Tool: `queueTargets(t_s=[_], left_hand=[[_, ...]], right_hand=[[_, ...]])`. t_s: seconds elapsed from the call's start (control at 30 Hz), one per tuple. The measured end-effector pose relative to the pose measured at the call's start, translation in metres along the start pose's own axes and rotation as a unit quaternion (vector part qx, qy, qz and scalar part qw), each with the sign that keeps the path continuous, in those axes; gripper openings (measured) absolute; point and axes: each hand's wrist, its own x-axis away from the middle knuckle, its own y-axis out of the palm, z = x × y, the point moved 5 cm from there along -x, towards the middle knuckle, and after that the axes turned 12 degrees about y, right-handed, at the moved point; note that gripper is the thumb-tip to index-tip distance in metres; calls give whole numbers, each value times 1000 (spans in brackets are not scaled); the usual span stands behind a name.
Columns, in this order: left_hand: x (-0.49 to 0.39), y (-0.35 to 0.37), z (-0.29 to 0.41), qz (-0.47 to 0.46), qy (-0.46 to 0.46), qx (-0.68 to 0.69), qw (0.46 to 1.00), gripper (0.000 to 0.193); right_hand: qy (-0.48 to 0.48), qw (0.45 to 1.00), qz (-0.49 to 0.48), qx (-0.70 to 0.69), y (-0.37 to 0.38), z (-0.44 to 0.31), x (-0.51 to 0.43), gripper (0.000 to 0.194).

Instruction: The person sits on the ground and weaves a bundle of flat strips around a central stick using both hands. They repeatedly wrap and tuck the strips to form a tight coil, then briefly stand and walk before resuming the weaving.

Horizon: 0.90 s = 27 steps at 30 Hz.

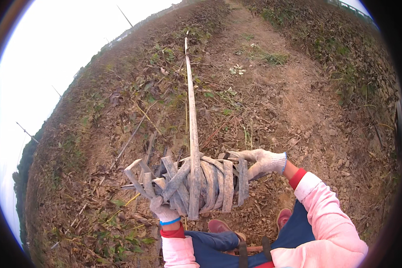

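A bulky roll of dirty grey flat hose or tape (212,184) is held between my hands above the soil. My left hand (163,209), in a pale knit glove with a blue cuff edge, grips its lower left end. At its upper right end, my right hand (262,162), gloved alike, has its fingers over the back and the thumb lower down; part of the grip is hidden. One long pale strip (191,100) lies over the front of the roll and stretches straight away along the row of plants.
My shoes (221,226) stand on cloddy brown soil. Withered leafy plants (97,110) cover the ground at left, with thin dry sticks (130,139) among them. A bare dirt path (288,87) runs ahead at right, bordered by another plant row (351,63).
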Motion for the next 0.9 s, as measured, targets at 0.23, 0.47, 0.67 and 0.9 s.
queueTargets(t_s=[0.23,0.47,0.67,0.9], left_hand=[[5,25,-1,-133,29,114,984,58],[-5,-27,-31,-85,-58,89,991,71],[-6,-21,-26,-54,-59,23,997,71],[-4,21,-29,11,-224,-45,973,108]], right_hand=[[27,984,-101,146,23,71,-24,61],[-112,930,-33,349,18,122,-31,97],[-125,955,33,266,29,113,-32,84],[-43,992,73,-95,8,65,-30,55]])
